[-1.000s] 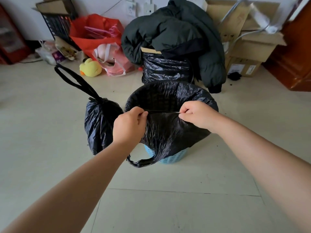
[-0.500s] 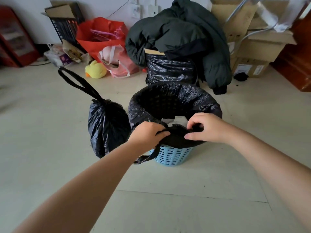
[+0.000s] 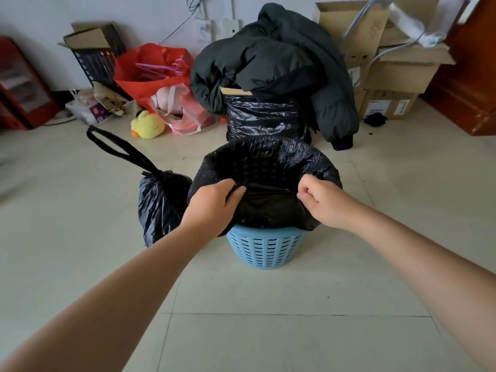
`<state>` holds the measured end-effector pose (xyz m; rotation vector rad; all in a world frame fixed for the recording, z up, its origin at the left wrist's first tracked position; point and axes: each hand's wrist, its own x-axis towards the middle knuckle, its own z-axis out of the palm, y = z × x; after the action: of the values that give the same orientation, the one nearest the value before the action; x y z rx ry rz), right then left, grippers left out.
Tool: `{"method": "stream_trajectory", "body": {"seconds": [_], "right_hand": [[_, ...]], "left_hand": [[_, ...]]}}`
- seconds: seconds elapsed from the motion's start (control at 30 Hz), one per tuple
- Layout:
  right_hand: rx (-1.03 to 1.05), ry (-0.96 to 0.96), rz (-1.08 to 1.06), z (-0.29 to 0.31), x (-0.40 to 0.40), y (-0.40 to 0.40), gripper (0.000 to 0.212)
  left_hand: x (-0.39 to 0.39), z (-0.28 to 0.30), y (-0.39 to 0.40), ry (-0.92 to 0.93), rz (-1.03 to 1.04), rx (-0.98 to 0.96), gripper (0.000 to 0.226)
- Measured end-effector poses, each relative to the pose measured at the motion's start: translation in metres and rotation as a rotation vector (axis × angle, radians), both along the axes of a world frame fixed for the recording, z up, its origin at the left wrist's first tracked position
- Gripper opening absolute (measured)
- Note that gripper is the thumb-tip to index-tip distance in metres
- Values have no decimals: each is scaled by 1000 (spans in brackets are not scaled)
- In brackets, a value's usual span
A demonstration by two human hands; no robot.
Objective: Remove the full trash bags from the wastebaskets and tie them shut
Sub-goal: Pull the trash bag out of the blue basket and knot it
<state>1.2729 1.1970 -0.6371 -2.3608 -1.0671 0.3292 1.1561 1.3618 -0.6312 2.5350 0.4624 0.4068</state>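
Note:
A light blue slotted wastebasket [image 3: 265,249] stands on the tiled floor, lined with a black trash bag [image 3: 268,162] whose rim is folded over the basket's edge. My left hand [image 3: 214,204] grips the bag's near rim on the left side. At the right side my right hand [image 3: 320,201] pinches the same rim. Between them the plastic is lifted off the basket edge. A tied black trash bag [image 3: 161,202] with a long loop handle sits on the floor just left of the basket.
Behind the basket stands a box wrapped in black plastic [image 3: 263,119] with a dark jacket [image 3: 281,65] draped over it. Cardboard boxes [image 3: 397,71] are stacked at the back right, red bags [image 3: 153,73] and a yellow plush duck [image 3: 147,124] at the back left. A wooden cabinet [image 3: 472,84] stands far right.
Both hands pushed the bag's near rim down low over the basket half a second ago; now they have lifted it back up and moved apart along the rim.

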Motion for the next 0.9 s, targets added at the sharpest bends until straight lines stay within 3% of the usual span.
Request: {"method": "stream_trajectory", "body": {"seconds": [0.03,0.07,0.13,0.17,0.23,0.33,0.4,0.5,0.53,0.6,0.67,0.73,0.8,0.9], "right_hand": [[25,4,-18,1,0,-1,16],[41,11,-27,2,0,-1,14],[75,27,-24,8,0,1,14],[80,42,-26,12,1,3,14],[88,87,-44,19,5,6,19],[102,146,-69,27,7,8,29],[111,178,-64,30,6,6,28],[61,154,27,43,-3,2,12],[-16,91,60,43,-2,0,24],[-173,-177,71,37,1,-2,50],[-191,-525,7,26,10,-4,44],[-159,-627,-127,23,22,-8,34],[-209,-560,-211,29,29,-11,31],[-174,-271,-162,20,27,-14,54]], "left_hand": [[-4,3,2,43,-33,28,27],[-8,6,5,118,-71,71,41],[-14,12,8,269,-143,235,94],[-16,13,8,269,-163,372,106],[-16,6,11,194,-184,615,96],[-10,2,8,3,-203,684,35],[-4,6,2,-26,-197,595,31],[7,18,-3,-110,-14,227,32],[11,22,-3,-97,61,123,31],[18,29,-3,-104,135,21,30],[23,37,-2,-123,173,-39,29],[25,41,2,-86,199,-98,27],[25,44,7,-31,197,-115,23],[25,50,13,-27,248,-147,29]]}}
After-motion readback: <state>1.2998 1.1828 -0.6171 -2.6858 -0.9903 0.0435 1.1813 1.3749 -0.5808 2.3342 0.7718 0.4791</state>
